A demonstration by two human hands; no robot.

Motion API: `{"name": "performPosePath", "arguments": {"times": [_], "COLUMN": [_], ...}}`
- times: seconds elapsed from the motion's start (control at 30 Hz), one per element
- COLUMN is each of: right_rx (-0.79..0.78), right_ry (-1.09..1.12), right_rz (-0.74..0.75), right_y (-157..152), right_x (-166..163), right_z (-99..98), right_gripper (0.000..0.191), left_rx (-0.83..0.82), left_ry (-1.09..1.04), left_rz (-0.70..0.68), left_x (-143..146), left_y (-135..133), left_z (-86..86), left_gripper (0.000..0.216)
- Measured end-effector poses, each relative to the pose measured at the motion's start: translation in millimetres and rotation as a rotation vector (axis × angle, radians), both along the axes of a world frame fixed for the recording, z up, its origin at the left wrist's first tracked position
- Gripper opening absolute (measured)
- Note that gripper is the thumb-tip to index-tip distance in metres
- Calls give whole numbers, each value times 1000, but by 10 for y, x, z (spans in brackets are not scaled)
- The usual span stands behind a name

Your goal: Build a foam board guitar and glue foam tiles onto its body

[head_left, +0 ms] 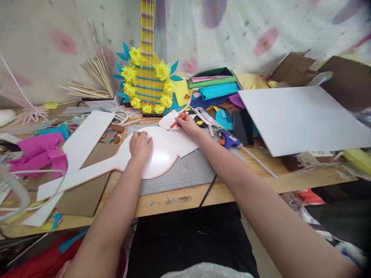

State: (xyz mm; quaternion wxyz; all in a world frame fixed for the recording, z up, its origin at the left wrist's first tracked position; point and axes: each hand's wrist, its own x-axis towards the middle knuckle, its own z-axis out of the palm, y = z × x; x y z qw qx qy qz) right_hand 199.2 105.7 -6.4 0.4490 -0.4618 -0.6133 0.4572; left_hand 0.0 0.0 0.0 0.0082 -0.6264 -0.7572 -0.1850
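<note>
My left hand [140, 144] presses down on a white board cut-out [158, 162] with a rounded body and a long neck pointing left. Its fingers rest on the surface and hold nothing. In my right hand [188, 124] is an orange marker [179, 120], its tip near the cut-out's upper right edge. Beneath the cut-out, a white sheet [185, 143] sticks out to the right. Orange lines run along parts of the cut-out's edge. A grey cutting mat [191, 172] lies under both.
A yellow model guitar [150, 83] with paper flowers stands behind. To the right are a blue glue gun [230, 139], a black phone [243, 125] and a large white board [307, 116]. Brown cardboard [87, 197] and magenta crepe paper [43, 150] lie left. Wooden sticks [98, 79] stand behind.
</note>
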Motion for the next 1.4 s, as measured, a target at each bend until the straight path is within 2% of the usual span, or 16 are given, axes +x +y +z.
{"name": "performPosePath", "arguments": {"times": [0.13, 0.27, 0.6, 0.97, 1.23, 1.4], "right_rx": [-37, -63, 38, -46, -28, -41], "right_ry": [23, 77, -21, -31, -15, -18], "right_rz": [-47, 10, 62, -2, 56, 34], "right_y": [-33, -78, -94, -69, -66, -63], "right_x": [74, 97, 49, 107, 96, 109], "right_z": [17, 18, 34, 28, -7, -17], "right_gripper": [16, 16, 25, 15, 14, 14], "left_rx": [-7, -10, -28, -33, -32, -29], "left_ry": [0, -3, -11, -7, -21, -24], "left_rz": [7, 8, 17, 11, 15, 16], "left_x": [0, 10, 24, 34, 35, 31], "left_y": [12, 1, -6, -13, -15, -12], "left_z": [-8, 10, 33, 52, 51, 45], "left_gripper": [35, 35, 35, 37, 36, 36]}}
